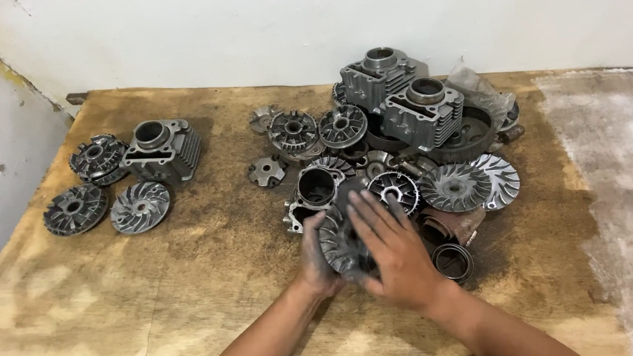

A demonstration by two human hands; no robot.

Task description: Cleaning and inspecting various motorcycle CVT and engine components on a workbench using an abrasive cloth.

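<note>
I clasp a finned metal disc on edge between my left hand and right hand, its faces turned sideways.

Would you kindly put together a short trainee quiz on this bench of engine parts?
1. True or false: both hands grip the same grey finned metal disc.
2. Which lies nearest the left edge of the stained plywood board? A) dark ribbed round metal disc B) small metal ring C) pale fan-bladed metal disc
3. How many grey finned metal cylinder blocks are visible?

Key: 1 true: the left hand and right hand both grip it. 2 A. 3 three: one at left, two stacked at right.
</note>
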